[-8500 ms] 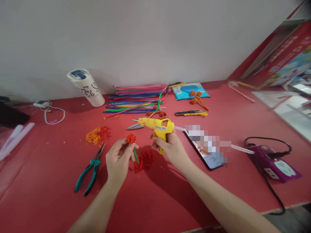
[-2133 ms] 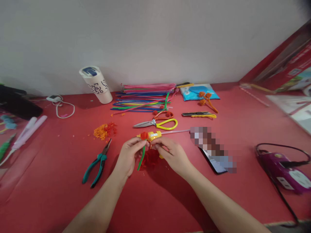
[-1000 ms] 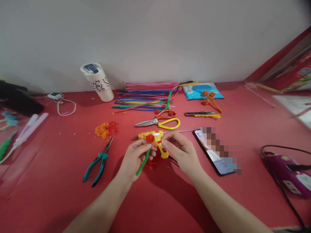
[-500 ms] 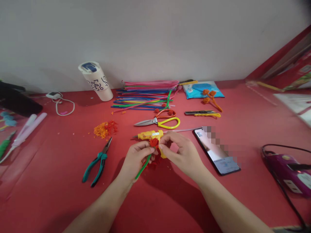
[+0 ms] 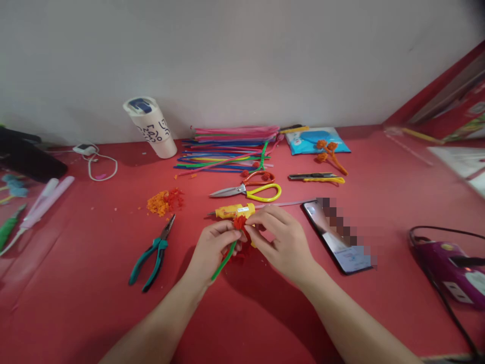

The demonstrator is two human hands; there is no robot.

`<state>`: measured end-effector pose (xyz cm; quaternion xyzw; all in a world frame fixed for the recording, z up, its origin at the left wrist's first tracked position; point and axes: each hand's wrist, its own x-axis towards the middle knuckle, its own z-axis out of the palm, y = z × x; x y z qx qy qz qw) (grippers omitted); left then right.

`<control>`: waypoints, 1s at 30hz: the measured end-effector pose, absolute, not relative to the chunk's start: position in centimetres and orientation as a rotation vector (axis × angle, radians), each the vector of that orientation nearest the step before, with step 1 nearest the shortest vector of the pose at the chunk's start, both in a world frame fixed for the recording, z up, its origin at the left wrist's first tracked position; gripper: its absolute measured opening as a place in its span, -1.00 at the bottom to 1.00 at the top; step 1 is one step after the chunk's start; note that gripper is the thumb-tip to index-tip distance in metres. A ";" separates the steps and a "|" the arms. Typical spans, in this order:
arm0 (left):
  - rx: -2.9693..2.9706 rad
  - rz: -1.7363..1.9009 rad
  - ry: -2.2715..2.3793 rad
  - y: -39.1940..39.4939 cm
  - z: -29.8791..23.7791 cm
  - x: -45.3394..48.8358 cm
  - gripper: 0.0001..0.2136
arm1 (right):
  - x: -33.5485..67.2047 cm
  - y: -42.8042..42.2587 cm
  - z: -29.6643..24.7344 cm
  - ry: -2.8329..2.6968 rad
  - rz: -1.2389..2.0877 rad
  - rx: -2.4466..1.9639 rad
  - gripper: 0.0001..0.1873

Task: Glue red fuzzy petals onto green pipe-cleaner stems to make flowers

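Left hand (image 5: 212, 247) is pinching the green stem (image 5: 223, 260) just below the red bud (image 5: 239, 222), above the tabletop (image 5: 265, 313). Right hand (image 5: 282, 242) is pinching the bud's side, fingertips pressed together. Glue gun (image 5: 232, 210) is lying unheld just behind. Loose red petals (image 5: 238, 256) are lying beneath, unattached.

Both bare forearms reach forward and converge; the left hand (image 5: 211, 248) and right hand (image 5: 285, 243) meet, fingertips pinched together

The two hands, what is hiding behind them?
Behind the left hand and right hand, which hold a red flower, lies a yellow glue gun, its nozzle end showing. Its handle is mostly covered by the right hand. Beneath, red fluffy bits show; how many cannot be seen.
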<state>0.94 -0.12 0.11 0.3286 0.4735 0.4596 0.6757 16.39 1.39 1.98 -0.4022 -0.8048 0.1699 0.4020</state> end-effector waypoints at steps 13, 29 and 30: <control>0.740 1.103 0.989 -0.3 -0.1 0.9 -0.94 | 15.8 0.7 1.0 -2.018 0.076 -0.966 -0.88; 1.083 1.268 0.985 -0.7 0.6 0.6 -0.91 | 16.5 0.1 2.6 -1.935 0.215 -0.838 -0.84; 1.158 1.284 1.015 -0.8 0.8 0.6 -0.91 | 16.5 0.0 2.6 -1.939 0.211 -0.822 -0.84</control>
